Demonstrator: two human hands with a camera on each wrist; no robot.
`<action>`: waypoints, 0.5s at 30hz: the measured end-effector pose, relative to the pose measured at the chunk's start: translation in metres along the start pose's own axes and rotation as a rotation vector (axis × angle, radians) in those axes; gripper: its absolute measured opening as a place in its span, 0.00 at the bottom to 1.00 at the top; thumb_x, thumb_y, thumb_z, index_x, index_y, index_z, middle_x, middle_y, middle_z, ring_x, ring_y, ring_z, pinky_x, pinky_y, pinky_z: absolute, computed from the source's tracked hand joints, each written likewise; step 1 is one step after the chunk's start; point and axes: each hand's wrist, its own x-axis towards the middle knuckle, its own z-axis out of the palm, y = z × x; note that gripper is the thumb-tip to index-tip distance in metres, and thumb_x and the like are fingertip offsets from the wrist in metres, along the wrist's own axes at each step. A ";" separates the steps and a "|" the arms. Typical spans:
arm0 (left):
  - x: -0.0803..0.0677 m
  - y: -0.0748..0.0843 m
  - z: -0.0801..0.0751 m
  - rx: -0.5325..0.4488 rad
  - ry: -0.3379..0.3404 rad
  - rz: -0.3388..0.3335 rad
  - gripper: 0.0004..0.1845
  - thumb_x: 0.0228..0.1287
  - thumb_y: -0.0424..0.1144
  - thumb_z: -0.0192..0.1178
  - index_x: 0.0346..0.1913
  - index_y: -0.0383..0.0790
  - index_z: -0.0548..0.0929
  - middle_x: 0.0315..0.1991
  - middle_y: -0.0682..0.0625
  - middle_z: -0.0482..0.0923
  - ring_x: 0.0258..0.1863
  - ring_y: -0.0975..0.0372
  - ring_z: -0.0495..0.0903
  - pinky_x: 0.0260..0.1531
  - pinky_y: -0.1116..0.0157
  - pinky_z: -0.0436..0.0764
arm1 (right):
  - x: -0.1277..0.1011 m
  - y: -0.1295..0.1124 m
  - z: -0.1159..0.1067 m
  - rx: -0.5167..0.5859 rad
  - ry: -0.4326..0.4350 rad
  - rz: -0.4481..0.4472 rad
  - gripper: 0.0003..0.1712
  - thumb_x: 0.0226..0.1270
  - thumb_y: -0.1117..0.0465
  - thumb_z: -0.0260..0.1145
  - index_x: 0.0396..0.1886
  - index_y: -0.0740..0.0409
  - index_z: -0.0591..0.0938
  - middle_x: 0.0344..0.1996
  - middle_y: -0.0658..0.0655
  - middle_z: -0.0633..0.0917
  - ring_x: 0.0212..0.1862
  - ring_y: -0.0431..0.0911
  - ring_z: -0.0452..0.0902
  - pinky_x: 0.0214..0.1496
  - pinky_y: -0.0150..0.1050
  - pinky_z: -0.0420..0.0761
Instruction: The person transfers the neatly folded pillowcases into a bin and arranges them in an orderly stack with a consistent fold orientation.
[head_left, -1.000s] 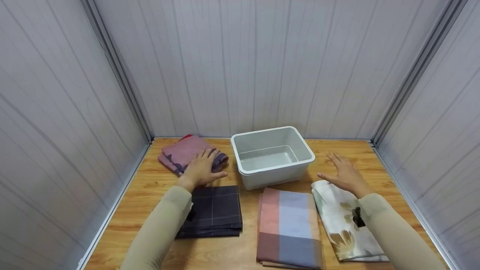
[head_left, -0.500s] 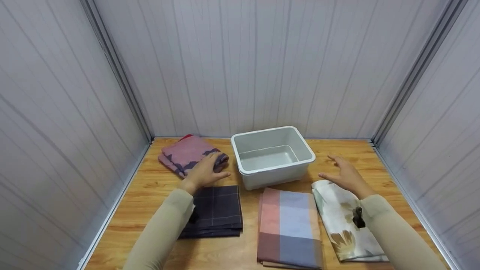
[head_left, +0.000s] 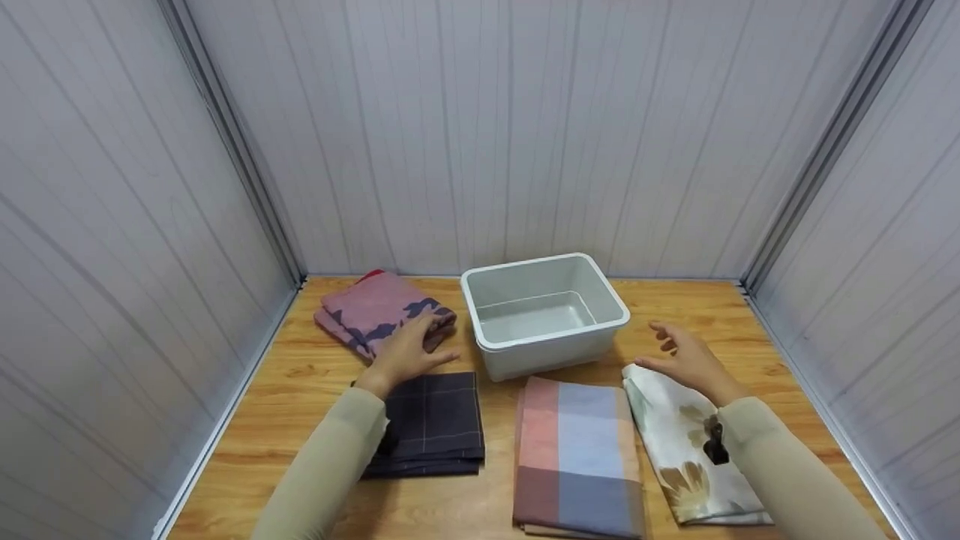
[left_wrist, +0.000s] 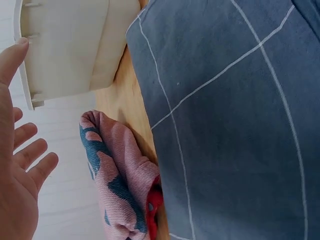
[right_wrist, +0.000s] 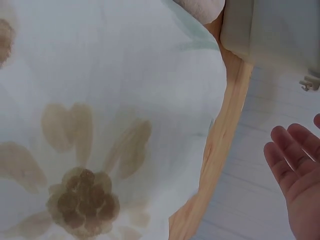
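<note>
Pale ribbed panels are seen closing in on three sides of a light wooden tabletop [head_left: 300,420]. Nearest the viewer, two beige sleeves are stretched forward over it. Between the two arms, a folded cloth checked in pink, blue and maroon [head_left: 577,454] is laid flat, untouched. Under the left forearm, a folded dark navy cloth with thin white lines [head_left: 435,420] is spread; just behind the left hand [head_left: 409,352] it is shown close in the left wrist view [left_wrist: 230,110]. Under the right forearm, a folded white cloth printed with tan flowers [head_left: 686,450] is laid, its far corner just below the right hand [head_left: 686,360]; its big brown bloom is filling the right wrist view [right_wrist: 100,150].

Fingers of the left hand are spread and relaxed, nothing gripped; fingertips are seen at the near edge of a folded pink cloth with dark blue patches [head_left: 379,311], though whether contact is made cannot be told. That cloth's rolled edge is caught by the left wrist camera [left_wrist: 120,180], a red scrap showing at its fold. The right hand is held loose and apart, hovering, nothing held.

Between and beyond both hands, a pale grey rectangular plastic tub [head_left: 544,349] is standing upright.
</note>
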 end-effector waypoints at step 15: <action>-0.002 0.002 0.015 -0.243 -0.016 -0.023 0.38 0.67 0.43 0.78 0.73 0.28 0.75 0.73 0.35 0.77 0.77 0.43 0.74 0.79 0.47 0.71 | -0.003 -0.009 0.008 0.077 -0.015 0.016 0.43 0.68 0.51 0.81 0.72 0.70 0.77 0.55 0.70 0.85 0.51 0.59 0.85 0.54 0.51 0.88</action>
